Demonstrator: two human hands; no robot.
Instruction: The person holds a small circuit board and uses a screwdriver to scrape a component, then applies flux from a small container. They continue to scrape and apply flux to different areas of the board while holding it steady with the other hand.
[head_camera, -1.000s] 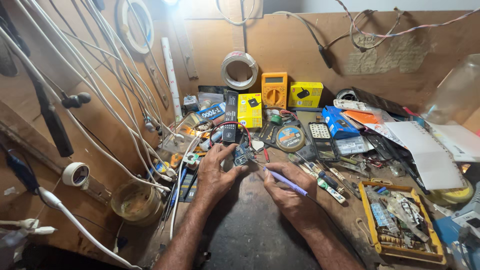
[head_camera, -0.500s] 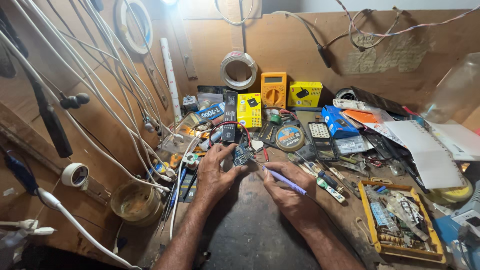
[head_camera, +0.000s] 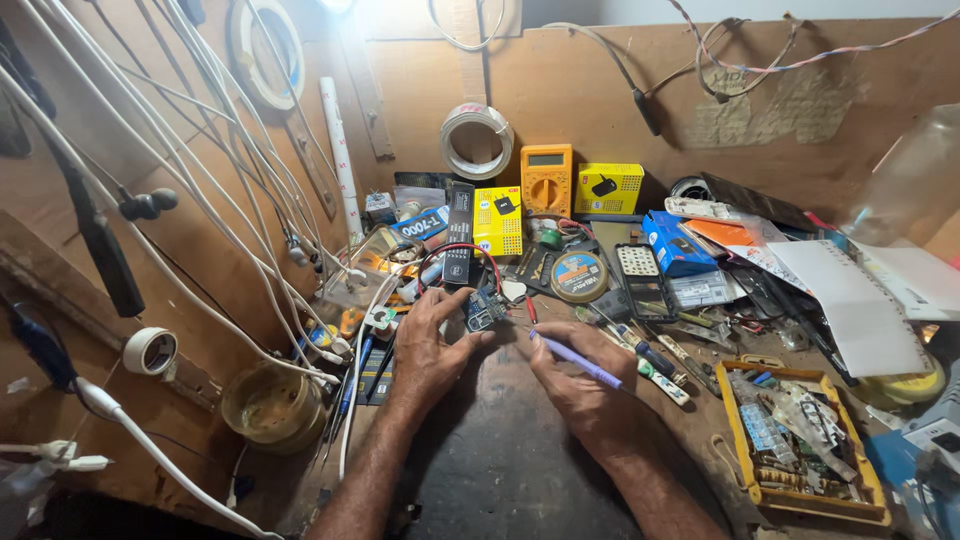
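Cluttered wooden workbench (head_camera: 560, 480), plywood walls; left hand (head_camera: 432, 345) pinches small blue circuit board (head_camera: 484, 312); right hand (head_camera: 585, 385) grips slim purple pen-like tool (head_camera: 575, 359).

Single head view, looking steeply down, close over workbench (head_camera: 500, 470), facing back wall (head_camera: 600, 90).

Cluttered wooden workbench (head_camera: 520, 480); yellow parts tray (head_camera: 735, 450), round solder tin (head_camera: 579, 276), blue box (head_camera: 676, 243), white papers (head_camera: 850, 300).

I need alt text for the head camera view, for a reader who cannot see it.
Two bare hands work at a cluttered wooden bench: the left hand steadies a small blue circuit board, and the right hand holds a purple pen-like tool pointed toward it. A yellow multimeter, boxes and white cables surround them.
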